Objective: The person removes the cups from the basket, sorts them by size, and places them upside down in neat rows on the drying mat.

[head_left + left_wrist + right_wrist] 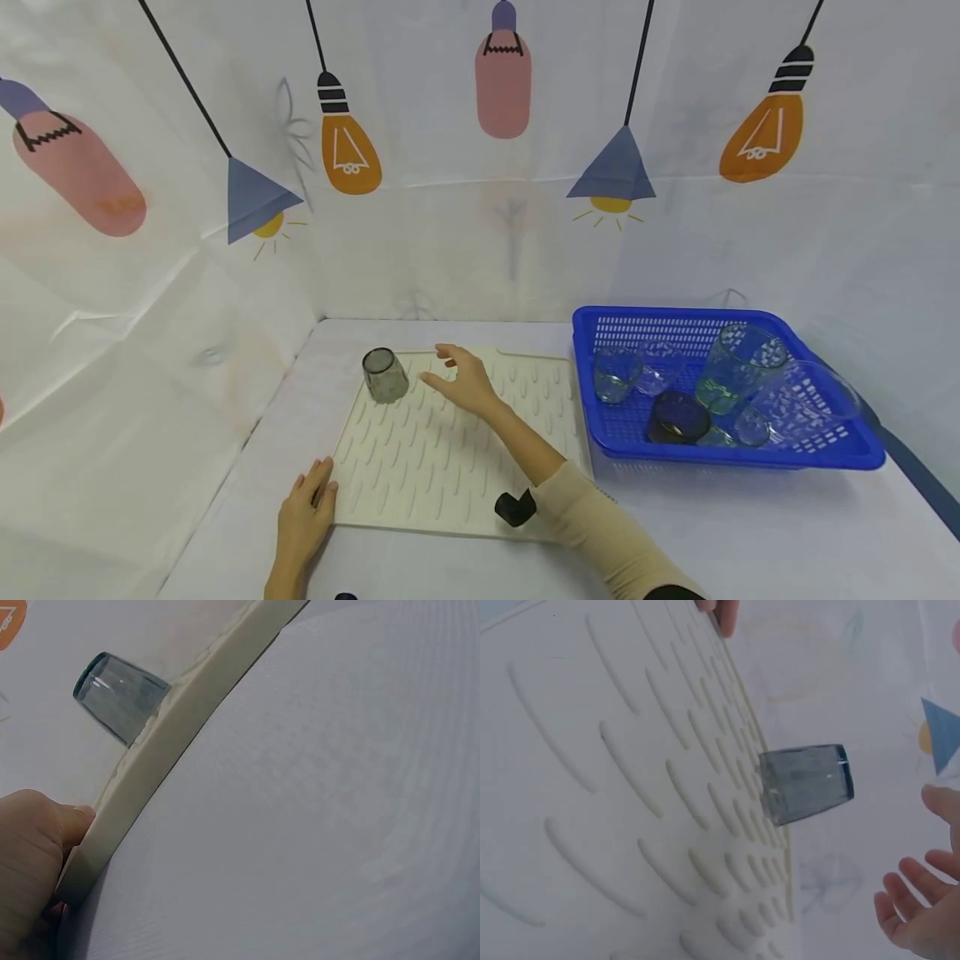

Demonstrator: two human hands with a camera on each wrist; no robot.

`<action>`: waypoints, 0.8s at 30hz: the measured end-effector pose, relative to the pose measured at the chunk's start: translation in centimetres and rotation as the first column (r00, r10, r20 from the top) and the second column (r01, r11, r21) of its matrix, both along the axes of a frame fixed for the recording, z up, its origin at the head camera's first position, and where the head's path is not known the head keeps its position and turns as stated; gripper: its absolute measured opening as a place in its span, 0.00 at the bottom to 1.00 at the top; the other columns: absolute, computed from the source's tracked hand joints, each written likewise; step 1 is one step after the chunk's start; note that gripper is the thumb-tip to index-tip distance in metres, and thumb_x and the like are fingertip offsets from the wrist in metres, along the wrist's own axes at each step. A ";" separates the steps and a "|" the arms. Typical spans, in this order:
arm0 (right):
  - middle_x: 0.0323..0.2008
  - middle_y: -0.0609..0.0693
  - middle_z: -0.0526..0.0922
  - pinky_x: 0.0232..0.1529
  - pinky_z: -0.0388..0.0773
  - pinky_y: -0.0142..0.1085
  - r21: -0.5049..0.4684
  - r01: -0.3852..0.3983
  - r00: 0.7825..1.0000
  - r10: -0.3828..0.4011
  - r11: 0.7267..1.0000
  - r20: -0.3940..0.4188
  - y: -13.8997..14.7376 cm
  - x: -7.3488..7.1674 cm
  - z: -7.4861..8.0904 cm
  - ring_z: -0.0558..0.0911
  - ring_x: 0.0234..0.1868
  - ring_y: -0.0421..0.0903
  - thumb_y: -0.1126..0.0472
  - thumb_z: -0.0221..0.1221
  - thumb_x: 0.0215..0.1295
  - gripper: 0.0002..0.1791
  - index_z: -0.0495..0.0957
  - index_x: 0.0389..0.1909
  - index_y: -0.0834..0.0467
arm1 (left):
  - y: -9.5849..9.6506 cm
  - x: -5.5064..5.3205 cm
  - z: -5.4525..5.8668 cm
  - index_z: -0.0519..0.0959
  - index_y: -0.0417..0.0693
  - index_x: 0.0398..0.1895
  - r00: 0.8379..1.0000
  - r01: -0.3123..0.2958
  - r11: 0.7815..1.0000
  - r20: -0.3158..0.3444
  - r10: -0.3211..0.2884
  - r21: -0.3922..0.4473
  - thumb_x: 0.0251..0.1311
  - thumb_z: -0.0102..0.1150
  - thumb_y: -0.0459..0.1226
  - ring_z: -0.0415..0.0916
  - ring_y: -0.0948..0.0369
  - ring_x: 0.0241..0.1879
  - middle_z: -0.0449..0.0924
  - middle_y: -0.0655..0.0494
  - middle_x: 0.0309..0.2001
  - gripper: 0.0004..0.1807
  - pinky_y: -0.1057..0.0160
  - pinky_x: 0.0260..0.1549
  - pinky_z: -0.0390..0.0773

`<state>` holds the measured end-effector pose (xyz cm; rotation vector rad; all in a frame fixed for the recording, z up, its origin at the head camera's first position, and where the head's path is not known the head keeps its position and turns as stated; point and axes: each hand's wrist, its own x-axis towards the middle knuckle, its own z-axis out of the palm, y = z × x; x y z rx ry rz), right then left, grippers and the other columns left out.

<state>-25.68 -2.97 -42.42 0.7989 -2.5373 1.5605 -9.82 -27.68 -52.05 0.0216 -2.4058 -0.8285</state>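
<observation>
1. At the far left corner of the cream mat (435, 467), there's a smoky gray glass (386, 379) sitting upside down, narrow end up.
2. Right next to it, over the mat, is the right hand (467, 381): thumb and fingers spread well apart, lightly bent, holding nothing. You can see a gap between it and the glass.
3. Down by the mat's near left corner, the left hand (303, 508) rests loosely against the edge, thumb touching it. Not really clamped onto anything, as far as I can see.
4. Just beside the mat's right edge sits a blue basket (735, 458) with some clear glasses (738, 367) plus one dark glass (677, 417) in it.
5. All of this is on a white table (420, 567), with a lamp-print sheet (450, 250) hanging behind.
</observation>
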 end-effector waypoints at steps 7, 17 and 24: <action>0.53 0.60 0.78 0.47 0.78 0.50 -0.018 0.009 1.000 -0.009 1.000 -0.029 2.7 1.8 1.1 0.77 0.51 0.57 0.56 0.62 0.61 0.31 0.67 0.62 0.64 | 0.2 0.0 0.1 0.75 0.26 0.50 0.999 -0.011 1.000 0.042 0.011 0.009 0.52 0.58 0.22 0.72 0.37 0.52 0.77 0.32 0.49 0.19 0.48 0.60 0.62; 0.49 0.59 0.80 0.45 0.79 0.49 -0.100 0.073 0.989 -0.085 0.992 -0.122 6.3 3.1 1.3 0.78 0.48 0.57 0.61 0.65 0.57 0.30 0.70 0.59 0.66 | 0.1 0.0 0.0 0.75 0.26 0.49 1.000 -0.007 1.000 0.017 0.007 0.007 0.51 0.59 0.22 0.73 0.37 0.51 0.77 0.31 0.48 0.19 0.53 0.63 0.61; 0.48 0.59 0.80 0.46 0.80 0.45 -0.142 0.108 0.980 -0.130 0.984 -0.150 8.6 3.5 1.3 0.79 0.47 0.55 0.62 0.67 0.55 0.30 0.71 0.58 0.67 | 0.0 0.1 0.1 0.76 0.26 0.49 1.000 0.009 1.000 0.001 -0.009 -0.002 0.51 0.59 0.22 0.72 0.37 0.49 0.77 0.31 0.48 0.19 0.65 0.66 0.57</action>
